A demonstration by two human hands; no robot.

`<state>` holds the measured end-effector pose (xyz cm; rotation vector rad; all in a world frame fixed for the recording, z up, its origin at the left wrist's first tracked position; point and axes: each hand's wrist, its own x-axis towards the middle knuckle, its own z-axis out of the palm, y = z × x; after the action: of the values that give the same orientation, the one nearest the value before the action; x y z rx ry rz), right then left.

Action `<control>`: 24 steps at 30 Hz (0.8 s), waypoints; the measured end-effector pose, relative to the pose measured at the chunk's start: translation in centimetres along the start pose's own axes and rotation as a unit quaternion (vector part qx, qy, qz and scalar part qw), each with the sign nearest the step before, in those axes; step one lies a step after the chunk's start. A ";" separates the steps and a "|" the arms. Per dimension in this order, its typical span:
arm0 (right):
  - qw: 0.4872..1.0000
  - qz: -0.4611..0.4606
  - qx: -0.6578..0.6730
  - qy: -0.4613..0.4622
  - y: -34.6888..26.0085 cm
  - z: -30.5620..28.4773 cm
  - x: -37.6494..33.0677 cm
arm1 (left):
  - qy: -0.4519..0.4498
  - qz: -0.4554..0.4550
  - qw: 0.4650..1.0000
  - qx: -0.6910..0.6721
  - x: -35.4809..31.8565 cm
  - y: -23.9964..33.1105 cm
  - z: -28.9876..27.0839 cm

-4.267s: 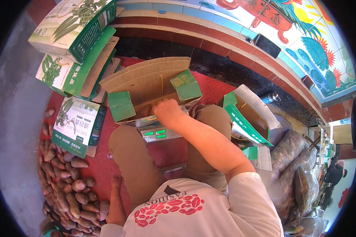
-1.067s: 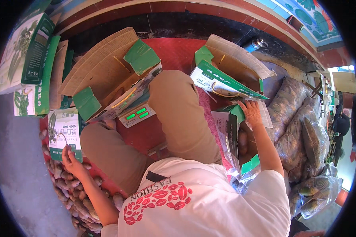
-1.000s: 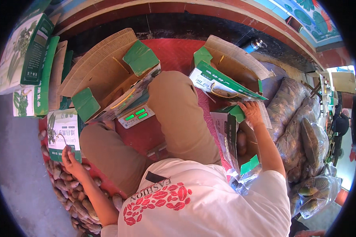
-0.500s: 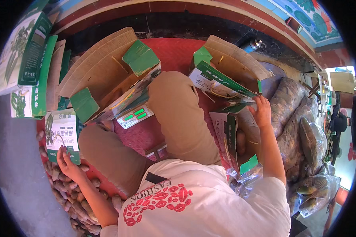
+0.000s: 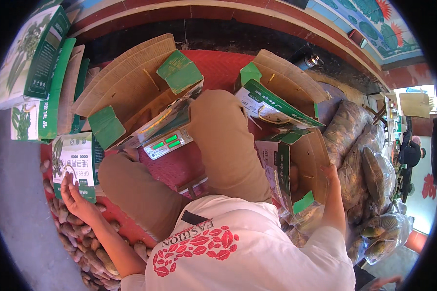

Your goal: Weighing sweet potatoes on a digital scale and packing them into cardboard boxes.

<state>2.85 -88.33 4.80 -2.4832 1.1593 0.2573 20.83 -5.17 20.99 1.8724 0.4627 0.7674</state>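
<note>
person sits on a red mat (image 5: 213, 68), knees in tan trousers, white top w/ red print. left hand (image 5: 76, 199) is out to the person's left, fingers spread fairly open, resting against the lower edge of a small green-and-white carton (image 5: 75, 162) that lies flat on the mat; fingertips touch the carton, no clear grip around it. right under and beside that hand lies a heap of brownish oblong fruit (image 5: 90, 242) spilling along the mat edge.

right hand (image 5: 331, 173) is out to the right, at the rim of an open brown carton w/ green flaps (image 5: 303, 162) that stands tilted by the right knee; fingers lie on the carton's far wall edge, but can't tell how tightly they close. something dark sits inside that carton, too hidden to name.

btw the knees and a bit fwd: a digital scale (image 5: 167, 143) w/ green lit display, carrying a big open cardboard box (image 5: 131, 92), flaps out, green on flap ends. another open box (image 5: 277, 94) stands beyond the right knee. flat unfolded cartons (image 5: 31, 63) stacked at far left. clear plastic bags of fruit (image 5: 369, 174) piled at right, just beside the right-hand carton.
</note>
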 end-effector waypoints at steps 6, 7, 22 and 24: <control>0.969 -0.020 -0.218 -0.113 4.9 1.0 2.7 | -0.031 0.057 0.997 -0.050 0.6 2.1 1.5; 0.951 -0.059 -0.273 -0.132 4.6 1.1 2.7 | -0.030 0.066 0.996 -0.044 0.6 2.4 1.5; 0.950 0.146 -0.110 -0.251 -11.9 -5.5 -6.3 | -0.039 0.064 0.995 -0.062 0.8 3.2 1.4; 0.956 0.178 -0.057 -0.227 -10.7 -5.2 -6.0 | -0.043 0.070 0.995 -0.056 0.9 3.5 1.7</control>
<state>7.26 -80.11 14.33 -2.1195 1.3974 0.9623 22.58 -7.19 23.97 1.8383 0.2306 0.7853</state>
